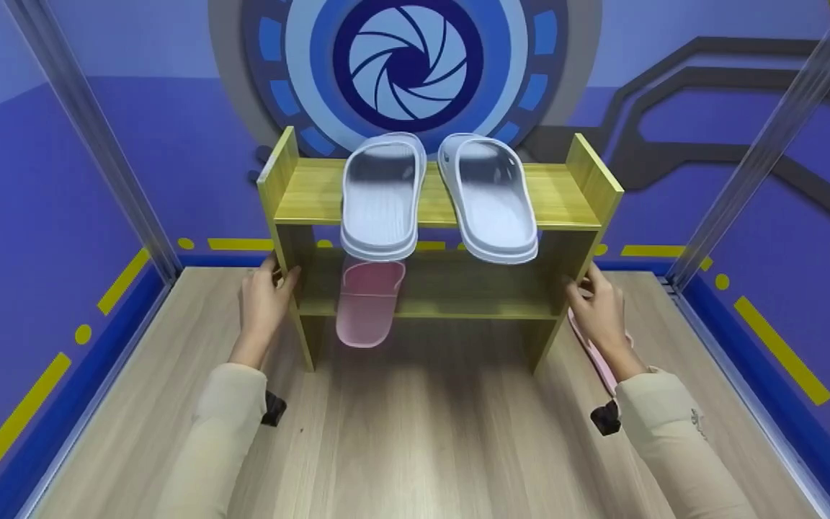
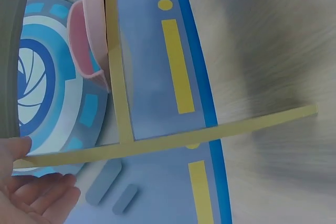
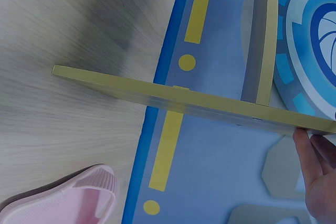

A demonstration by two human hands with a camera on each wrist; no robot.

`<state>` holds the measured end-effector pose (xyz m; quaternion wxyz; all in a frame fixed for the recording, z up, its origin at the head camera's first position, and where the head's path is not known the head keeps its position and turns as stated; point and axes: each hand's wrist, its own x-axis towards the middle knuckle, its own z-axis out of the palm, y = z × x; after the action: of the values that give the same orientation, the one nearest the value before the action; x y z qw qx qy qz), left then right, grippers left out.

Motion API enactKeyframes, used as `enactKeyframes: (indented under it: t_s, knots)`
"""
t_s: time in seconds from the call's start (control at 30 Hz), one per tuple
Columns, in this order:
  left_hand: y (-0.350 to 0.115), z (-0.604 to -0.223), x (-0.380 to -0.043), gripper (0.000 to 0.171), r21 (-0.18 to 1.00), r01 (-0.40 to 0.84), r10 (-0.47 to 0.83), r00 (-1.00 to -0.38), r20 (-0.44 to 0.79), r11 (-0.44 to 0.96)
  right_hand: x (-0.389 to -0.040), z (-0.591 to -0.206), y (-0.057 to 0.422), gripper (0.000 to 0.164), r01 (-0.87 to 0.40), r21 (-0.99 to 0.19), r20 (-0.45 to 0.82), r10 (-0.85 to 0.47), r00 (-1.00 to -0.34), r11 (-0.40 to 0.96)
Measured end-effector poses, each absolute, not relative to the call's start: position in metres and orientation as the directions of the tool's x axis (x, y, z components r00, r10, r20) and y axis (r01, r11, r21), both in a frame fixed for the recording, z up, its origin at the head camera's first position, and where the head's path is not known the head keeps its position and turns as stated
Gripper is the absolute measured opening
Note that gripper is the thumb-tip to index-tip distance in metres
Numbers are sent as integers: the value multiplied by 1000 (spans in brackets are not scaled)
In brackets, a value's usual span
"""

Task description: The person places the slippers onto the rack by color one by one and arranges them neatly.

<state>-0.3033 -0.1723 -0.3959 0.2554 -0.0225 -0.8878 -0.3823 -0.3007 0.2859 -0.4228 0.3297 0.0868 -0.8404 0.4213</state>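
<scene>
While the left hand (image 1: 264, 303) and right hand (image 1: 599, 310) flank the rack (image 1: 476, 288): it's a pinch on each side, the left thumb inside the left side panel (image 2: 173, 140), fingers outside, the right taking the right side panel (image 1: 591, 169).
Rack: front and centre, facing the person; whether its feet touch the table (image 1: 422, 432), can't tell.
Upper shelf (image 1: 559, 191): two pale slippers (image 1: 382, 202), side by side, heels over the edge!
Lower shelf (image 1: 458, 303): one pink slipper (image 1: 366, 317), left of middle, heel jutting out.
Table, right: a second pink slipper (image 3: 58, 205) beside the rack.
Good handling: even grips, level shelves, slow moves; a forward tilt could spill those overhanging heels.
</scene>
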Motion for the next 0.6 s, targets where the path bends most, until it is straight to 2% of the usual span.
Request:
enactKeyframes:
  t_s: [0.2, 0.6]
  knots:
    - [-171, -394, -303, 20, 638, 243, -149, -855, 497, 731, -300, -422, 286, 25, -416, -648, 624, 131, -770, 638]
    - [-172, -395, -304, 18, 620, 247, -139, -851, 506, 744, -299, -421, 287, 30, -426, -656, 617, 118, -778, 624]
